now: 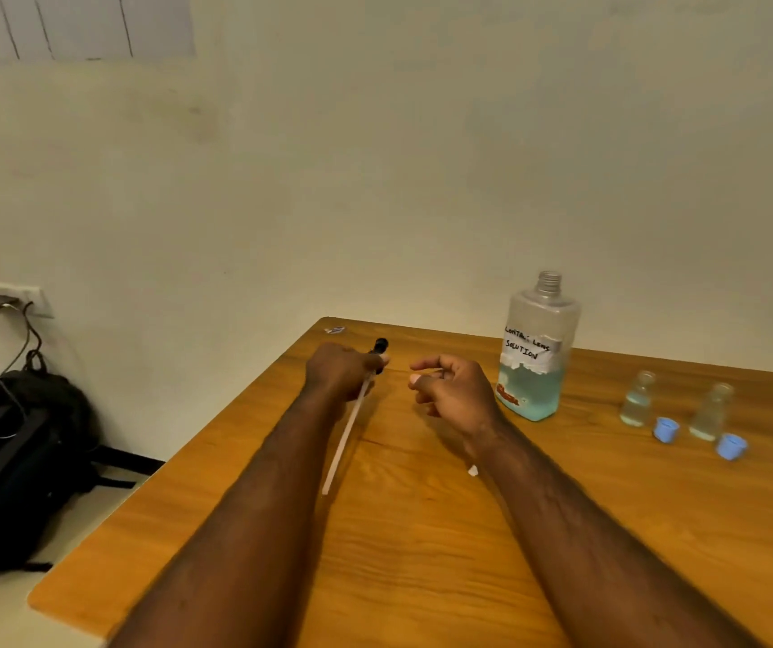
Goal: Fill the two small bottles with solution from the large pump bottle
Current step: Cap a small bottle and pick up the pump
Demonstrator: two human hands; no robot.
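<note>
The large bottle stands on the wooden table with its neck uncapped and blue-green liquid in its lower part. My left hand grips the black pump head; its long white tube slants down toward me over the table. My right hand hovers beside it with loosely curled fingers, holding nothing. Two small clear bottles stand uncapped at the right, each with some clear liquid. Two blue caps lie in front of them.
A black backpack lies on the floor left of the table, below a wall socket with a cable. A small object sits at the table's far left corner. A white scrap lies by my right forearm.
</note>
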